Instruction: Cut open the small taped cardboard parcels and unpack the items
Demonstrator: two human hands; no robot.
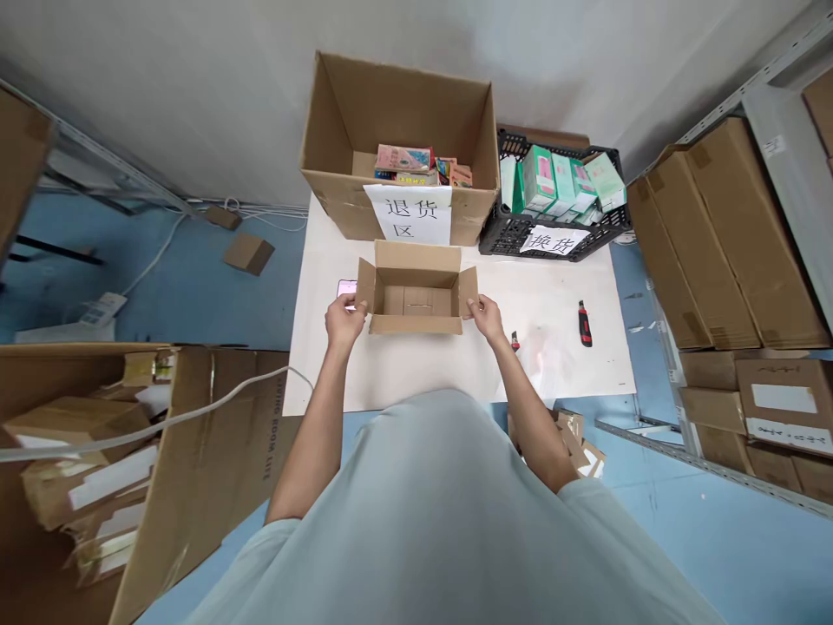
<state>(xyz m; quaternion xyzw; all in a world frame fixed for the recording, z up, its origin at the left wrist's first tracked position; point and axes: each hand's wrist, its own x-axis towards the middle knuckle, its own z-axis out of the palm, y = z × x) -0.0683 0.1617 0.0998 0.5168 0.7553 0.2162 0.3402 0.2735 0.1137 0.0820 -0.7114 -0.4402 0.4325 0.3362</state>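
Small cardboard box (416, 325) sits mid-worktable, mouth up, four flaps folded outward, directly in front of the wearer. Left hand (344, 323) has thumb and fingers clamped on the left end flap; right hand (488, 321) pinches the right one the same way. Opposed grips at the two ends probably keep the box level and leave the mouth unobstructed. Whether its base touches the table (390, 378) or hangs just above, cannot tell. Large carton (335, 207) and black crate (504, 236) stand behind, at the far edge, signs facing the wearer, presumably for easy reading and reach. Phone (345, 286) lies beside the left hand, partly hidden. Red-and-black cutter (585, 326) rests well right, apart from both hands, likely parked there out of the way.
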